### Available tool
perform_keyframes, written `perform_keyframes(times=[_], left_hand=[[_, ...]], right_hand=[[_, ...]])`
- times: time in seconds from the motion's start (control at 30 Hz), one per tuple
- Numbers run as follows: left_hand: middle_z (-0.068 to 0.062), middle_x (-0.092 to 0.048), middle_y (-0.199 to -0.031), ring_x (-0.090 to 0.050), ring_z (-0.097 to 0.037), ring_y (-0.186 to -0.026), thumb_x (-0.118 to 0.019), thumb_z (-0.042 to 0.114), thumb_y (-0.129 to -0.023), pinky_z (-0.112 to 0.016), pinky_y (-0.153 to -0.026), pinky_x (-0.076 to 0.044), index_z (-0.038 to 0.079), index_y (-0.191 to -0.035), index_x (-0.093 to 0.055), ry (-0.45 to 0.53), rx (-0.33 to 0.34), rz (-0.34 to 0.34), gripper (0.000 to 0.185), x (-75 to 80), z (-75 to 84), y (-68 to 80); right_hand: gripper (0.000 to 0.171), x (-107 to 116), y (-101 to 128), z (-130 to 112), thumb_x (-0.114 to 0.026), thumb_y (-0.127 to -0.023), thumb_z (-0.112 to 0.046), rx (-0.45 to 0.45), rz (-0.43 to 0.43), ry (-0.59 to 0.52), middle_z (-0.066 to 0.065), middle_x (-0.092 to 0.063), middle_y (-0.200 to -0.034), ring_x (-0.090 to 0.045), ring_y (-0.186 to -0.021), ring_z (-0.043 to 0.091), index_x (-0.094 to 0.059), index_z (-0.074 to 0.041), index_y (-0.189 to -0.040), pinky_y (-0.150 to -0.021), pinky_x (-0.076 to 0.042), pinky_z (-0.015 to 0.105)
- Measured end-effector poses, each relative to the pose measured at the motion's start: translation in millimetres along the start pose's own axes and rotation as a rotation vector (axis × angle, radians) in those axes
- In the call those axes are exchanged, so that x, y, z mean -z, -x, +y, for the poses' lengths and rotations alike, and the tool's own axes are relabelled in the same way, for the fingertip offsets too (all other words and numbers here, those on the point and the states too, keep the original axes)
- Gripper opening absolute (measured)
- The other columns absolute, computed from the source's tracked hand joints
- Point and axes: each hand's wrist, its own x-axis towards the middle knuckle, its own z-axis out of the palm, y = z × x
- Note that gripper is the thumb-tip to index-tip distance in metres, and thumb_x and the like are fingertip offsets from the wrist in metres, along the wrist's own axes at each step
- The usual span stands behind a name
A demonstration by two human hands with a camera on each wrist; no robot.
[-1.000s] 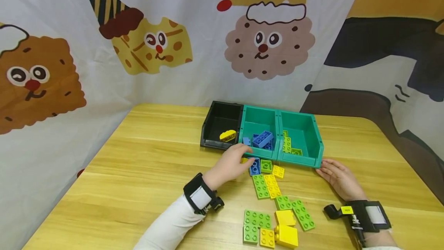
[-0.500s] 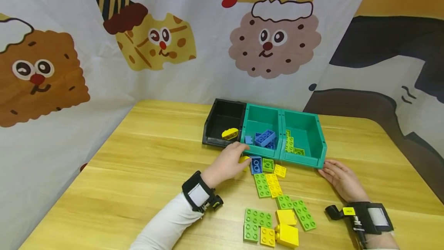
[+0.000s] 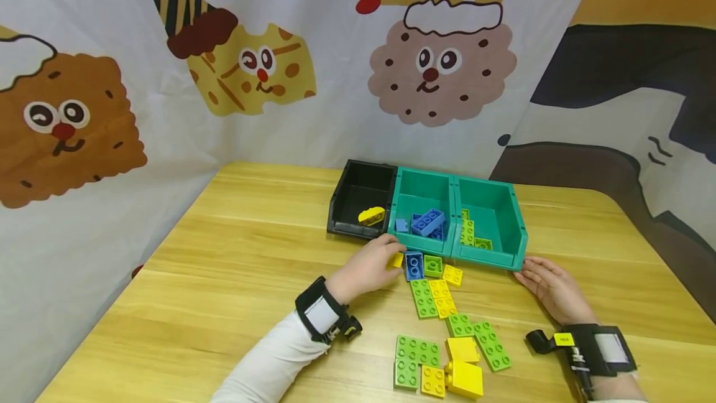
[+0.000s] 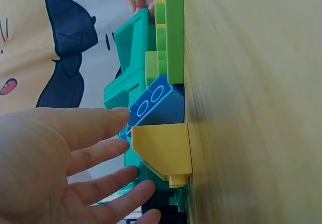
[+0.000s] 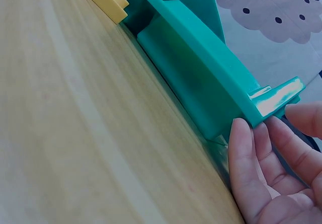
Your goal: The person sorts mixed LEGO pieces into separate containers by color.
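My left hand (image 3: 390, 254) lies on the table in front of the bins, fingers straight (image 4: 108, 126). Its fingertips are right at a small yellow brick (image 3: 397, 260) (image 4: 163, 151); I cannot tell whether they touch it. A blue brick (image 3: 414, 265) (image 4: 156, 100) stands next to the yellow one. My right hand (image 3: 537, 275) (image 5: 271, 178) rests flat with its fingertips against the front right corner of the right teal bin (image 3: 517, 260) (image 5: 201, 68). Neither hand holds anything.
Three bins stand in a row: a black bin (image 3: 335, 213) with a yellow brick (image 3: 371, 215), a middle teal bin (image 3: 419, 194) with blue bricks (image 3: 427, 222), and the right one with green bricks (image 3: 468, 232). Several green and yellow bricks (image 3: 436, 362) lie near the front edge. Printed curtains enclose the table.
My left hand has drawn back a little to the left, so more of the small yellow brick shows beside its fingertips. The right hand stays at the bin's corner.
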Motion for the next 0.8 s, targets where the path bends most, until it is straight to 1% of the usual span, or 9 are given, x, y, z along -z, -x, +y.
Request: perform_keyframes(times=[0.13,0.27,0.37,0.5,0.57,0.63,0.8], left_hand=[[-0.009,-0.047,-0.137,-0.051,-0.02,-0.12,-0.067,0.02,-0.088,-0.03,-0.105,-0.041,0.009,-0.132,-0.055,-0.002,-0.017,-0.041,0.046,-0.9,-2.8,0.8],[-0.009,-0.039,-0.143,-0.049,-0.021,-0.122,-0.067,0.02,-0.088,-0.031,-0.105,-0.041,0.01,-0.137,-0.05,0.018,-0.013,-0.096,0.052,-0.7,-3.1,1.9],[-0.011,-0.037,-0.141,-0.051,-0.02,-0.116,-0.067,0.019,-0.088,-0.029,-0.101,-0.044,0.011,-0.138,-0.049,0.046,-0.001,-0.11,0.053,-0.9,-2.4,2.6],[-0.01,-0.04,-0.124,-0.049,-0.017,-0.1,-0.067,0.016,-0.088,-0.023,-0.089,-0.047,0.013,-0.136,-0.05,0.075,0.025,-0.111,0.05,-2.5,-2.3,3.2],[-0.008,-0.041,-0.117,-0.047,-0.016,-0.096,-0.066,0.016,-0.089,-0.022,-0.086,-0.046,0.014,-0.135,-0.051,0.076,0.032,-0.109,0.049,-2.6,-2.4,3.4],[-0.007,-0.044,-0.114,-0.047,-0.015,-0.095,-0.066,0.015,-0.089,-0.022,-0.087,-0.046,0.014,-0.134,-0.051,0.066,0.03,-0.102,0.048,-2.6,-2.9,3.0],[-0.006,-0.057,-0.117,-0.052,-0.013,-0.097,-0.065,0.013,-0.089,-0.025,-0.093,-0.047,0.011,-0.128,-0.052,0.066,0.032,-0.091,0.041,-3.6,-5.5,1.1]], right_hand=[[0.035,0.7,-0.4,0.4,-0.031,-0.101,0.004,0.003,-0.013,-0.004,0.004,-0.064,-0.107,-0.064,-0.099,0.014,-0.063,-0.004,-0.111,-0.089,-0.052,0.025],[0.035,0.3,-0.3,0.3,-0.031,-0.101,0.004,0.005,-0.021,-0.004,0.004,-0.064,-0.107,-0.064,-0.099,0.014,-0.063,-0.004,-0.111,-0.089,-0.052,0.025],[0.034,0.1,-0.3,-0.1,-0.031,-0.101,0.004,0.0,-0.017,-0.003,0.003,-0.064,-0.107,-0.064,-0.098,0.014,-0.063,-0.004,-0.111,-0.089,-0.052,0.025],[0.036,0.1,0.4,0.3,-0.03,-0.101,0.004,-0.005,-0.017,-0.016,0.004,-0.064,-0.106,-0.064,-0.098,0.014,-0.063,-0.003,-0.111,-0.089,-0.052,0.025],[0.036,0.0,0.3,0.4,-0.029,-0.101,0.004,-0.005,-0.017,-0.019,0.004,-0.064,-0.106,-0.064,-0.098,0.014,-0.063,-0.003,-0.111,-0.089,-0.052,0.025],[0.035,0.1,0.0,0.2,-0.03,-0.101,0.004,-0.002,-0.015,-0.013,0.004,-0.064,-0.106,-0.064,-0.098,0.014,-0.063,-0.003,-0.111,-0.089,-0.052,0.025],[0.034,0.5,-0.6,-0.1,-0.03,-0.101,0.004,0.0,-0.012,0.001,0.003,-0.064,-0.106,-0.064,-0.098,0.013,-0.063,-0.004,-0.111,-0.089,-0.052,0.025]])
